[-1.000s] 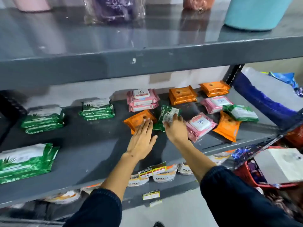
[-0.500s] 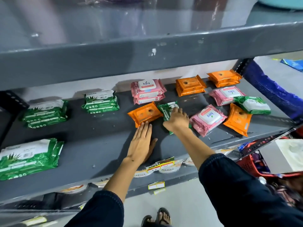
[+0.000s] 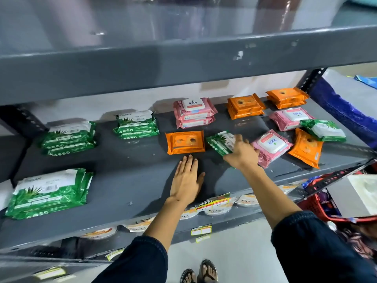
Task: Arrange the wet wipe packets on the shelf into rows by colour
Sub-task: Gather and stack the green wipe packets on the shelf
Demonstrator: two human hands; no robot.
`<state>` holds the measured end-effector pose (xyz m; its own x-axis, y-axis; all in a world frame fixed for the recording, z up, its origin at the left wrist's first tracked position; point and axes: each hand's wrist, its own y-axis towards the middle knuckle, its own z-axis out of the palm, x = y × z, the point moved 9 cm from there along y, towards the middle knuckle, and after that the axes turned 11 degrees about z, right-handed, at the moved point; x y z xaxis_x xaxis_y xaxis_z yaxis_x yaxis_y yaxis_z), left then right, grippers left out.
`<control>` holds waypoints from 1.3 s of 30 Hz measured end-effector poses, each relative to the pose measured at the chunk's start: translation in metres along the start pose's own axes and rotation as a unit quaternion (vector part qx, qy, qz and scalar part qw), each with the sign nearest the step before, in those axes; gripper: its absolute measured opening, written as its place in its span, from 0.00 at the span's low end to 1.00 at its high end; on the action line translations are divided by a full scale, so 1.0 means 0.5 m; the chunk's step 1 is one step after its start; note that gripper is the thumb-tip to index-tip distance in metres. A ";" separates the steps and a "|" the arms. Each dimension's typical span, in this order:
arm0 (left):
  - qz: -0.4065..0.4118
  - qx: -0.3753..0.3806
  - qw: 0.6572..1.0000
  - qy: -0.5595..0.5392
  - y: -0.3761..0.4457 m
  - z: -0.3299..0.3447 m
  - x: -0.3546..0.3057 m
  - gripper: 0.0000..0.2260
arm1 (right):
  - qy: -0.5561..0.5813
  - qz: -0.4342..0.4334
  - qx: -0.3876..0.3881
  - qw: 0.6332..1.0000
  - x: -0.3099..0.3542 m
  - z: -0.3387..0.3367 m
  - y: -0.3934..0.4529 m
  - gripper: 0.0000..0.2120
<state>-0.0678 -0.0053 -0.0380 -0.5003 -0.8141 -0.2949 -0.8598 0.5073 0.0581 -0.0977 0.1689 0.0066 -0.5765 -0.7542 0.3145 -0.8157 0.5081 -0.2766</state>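
Note:
Wet wipe packets lie on a grey shelf (image 3: 122, 180). Green stacks sit at the left (image 3: 68, 137), back middle (image 3: 136, 124) and front left (image 3: 49, 193). A pink stack (image 3: 194, 112) and two orange stacks (image 3: 245, 106) (image 3: 287, 97) stand at the back. Loose at the right are two pink packets (image 3: 289, 118) (image 3: 271, 147), a green one (image 3: 323, 129) and an orange one (image 3: 306, 147). My left hand (image 3: 186, 176) lies flat just below a single orange packet (image 3: 184, 141). My right hand (image 3: 242, 154) grips a small, tilted green packet (image 3: 219, 141).
The upper shelf's thick front edge (image 3: 183, 64) overhangs the working shelf. A red basket (image 3: 318, 205) with a white box stands at the lower right. Price tags (image 3: 214, 203) and pouches hang at the shelf's front edge. A blue bag (image 3: 342, 107) lies beyond the right post.
My left hand has slid back off the orange packet and now rests flat on the shelf. My right hand has closed on the small green packet and tilted it up.

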 end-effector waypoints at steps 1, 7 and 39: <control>-0.004 -0.002 1.000 0.002 -0.009 -0.003 0.002 0.24 | 0.014 -0.001 -0.022 1.000 -0.001 -0.016 0.000 0.34; -0.076 -0.023 0.997 0.027 -0.116 -0.033 0.075 0.22 | 0.046 -0.202 0.058 0.977 0.165 -0.012 -0.075 0.35; -0.275 -0.115 0.955 0.004 -0.353 -0.086 0.266 0.28 | -0.194 -0.422 0.156 0.872 0.368 0.292 -0.277 0.29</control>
<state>0.0131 -0.2155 -0.0464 0.0337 -0.9419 -0.3343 -0.9920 -0.0723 0.1037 -0.0838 -0.1010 -0.0296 0.3310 -0.9195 0.2123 -0.8534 -0.3876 -0.3485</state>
